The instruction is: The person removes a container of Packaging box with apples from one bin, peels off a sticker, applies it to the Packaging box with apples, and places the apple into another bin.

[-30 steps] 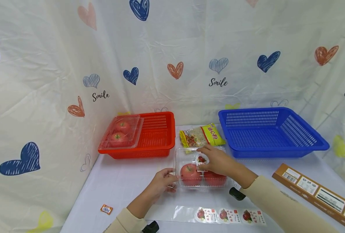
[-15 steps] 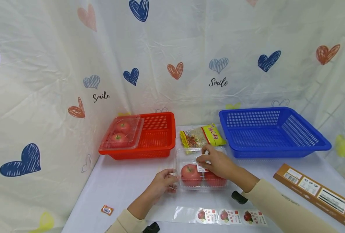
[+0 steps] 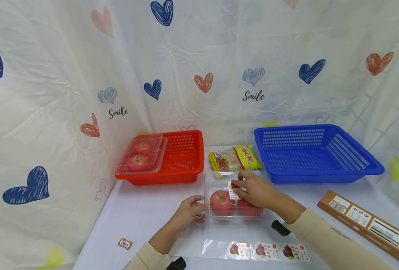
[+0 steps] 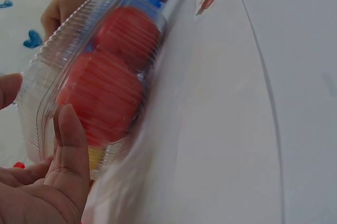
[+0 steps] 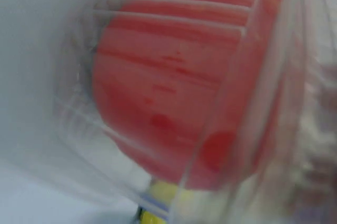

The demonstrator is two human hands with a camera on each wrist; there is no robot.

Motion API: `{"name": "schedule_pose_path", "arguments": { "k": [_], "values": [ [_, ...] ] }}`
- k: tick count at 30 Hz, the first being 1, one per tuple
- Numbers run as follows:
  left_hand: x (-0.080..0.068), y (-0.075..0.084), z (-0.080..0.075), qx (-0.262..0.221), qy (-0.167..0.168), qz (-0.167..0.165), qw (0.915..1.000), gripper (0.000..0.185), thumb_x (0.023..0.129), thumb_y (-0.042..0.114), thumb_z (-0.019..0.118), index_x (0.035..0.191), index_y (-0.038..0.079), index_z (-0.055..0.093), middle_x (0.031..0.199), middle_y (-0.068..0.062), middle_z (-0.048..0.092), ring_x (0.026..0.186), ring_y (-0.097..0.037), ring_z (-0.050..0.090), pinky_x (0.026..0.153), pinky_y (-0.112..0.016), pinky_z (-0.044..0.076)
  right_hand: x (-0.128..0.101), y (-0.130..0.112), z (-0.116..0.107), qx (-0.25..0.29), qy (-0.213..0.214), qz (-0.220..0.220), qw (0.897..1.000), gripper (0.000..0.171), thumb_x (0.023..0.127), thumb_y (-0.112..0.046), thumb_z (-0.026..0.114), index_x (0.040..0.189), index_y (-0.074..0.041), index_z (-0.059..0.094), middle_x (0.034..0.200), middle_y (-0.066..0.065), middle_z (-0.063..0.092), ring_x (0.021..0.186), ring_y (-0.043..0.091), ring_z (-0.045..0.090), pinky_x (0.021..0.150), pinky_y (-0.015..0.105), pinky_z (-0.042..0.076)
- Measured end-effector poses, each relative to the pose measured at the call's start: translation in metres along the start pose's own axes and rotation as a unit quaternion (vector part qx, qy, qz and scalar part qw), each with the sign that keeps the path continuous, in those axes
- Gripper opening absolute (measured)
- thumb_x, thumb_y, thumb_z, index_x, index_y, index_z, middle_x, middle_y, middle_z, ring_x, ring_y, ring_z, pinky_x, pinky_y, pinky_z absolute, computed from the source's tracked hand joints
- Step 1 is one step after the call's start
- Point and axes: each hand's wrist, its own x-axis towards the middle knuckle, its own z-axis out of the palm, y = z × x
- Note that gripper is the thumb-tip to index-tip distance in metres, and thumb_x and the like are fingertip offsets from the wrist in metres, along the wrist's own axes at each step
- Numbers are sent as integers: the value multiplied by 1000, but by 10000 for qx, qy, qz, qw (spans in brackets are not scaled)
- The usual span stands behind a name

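A clear plastic clamshell box (image 3: 219,180) with red apples (image 3: 221,203) inside lies on the white table in the head view. A white apple sticker (image 3: 233,194) is on its lid, partly covered by my right hand (image 3: 258,190), whose bent fingers touch it. My left hand (image 3: 189,212) holds the box at its left side. Seen from the left wrist, thumb and fingers (image 4: 72,134) lie either side of the box's corner. The right wrist view is filled by a blurred apple (image 5: 168,87) behind ribbed plastic; the right fingers are out of that view.
A strip of apple stickers (image 3: 267,251) lies in front. Behind stand a red basket (image 3: 182,165) bearing another clamshell of apples (image 3: 142,153), a yellow food packet (image 3: 234,157) and a blue basket (image 3: 307,157). A brown carton (image 3: 364,225) is right; a small orange packet (image 3: 125,243) left.
My right hand's fingers have shifted over the sticker, first lifting off its upper part, then bending down onto it, slightly to the right. The left hand and box have stayed in place.
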Motion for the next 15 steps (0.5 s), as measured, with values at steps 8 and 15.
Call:
{"name": "schedule_pose_path", "arguments": {
  "k": [8, 15],
  "values": [
    [3, -4, 0, -1, 2, -10, 10000, 60, 88, 25, 73, 135, -1, 47, 93, -11, 59, 73, -19, 61, 70, -35, 58, -13, 4, -8, 295, -20, -32, 9996, 24, 92, -29, 68, 105, -11, 77, 92, -5, 50, 81, 13, 48, 69, 28, 47],
    [0, -1, 1, -53, -31, 27, 10000, 61, 88, 24, 73, 136, -2, 46, 93, -10, 60, 74, -18, 61, 69, -35, 58, -30, 6, -9, 837, -76, 1, 9965, 21, 88, -34, 73, 104, -21, 78, 100, -12, 51, 91, 9, 46, 74, 28, 47]
  ]
}}
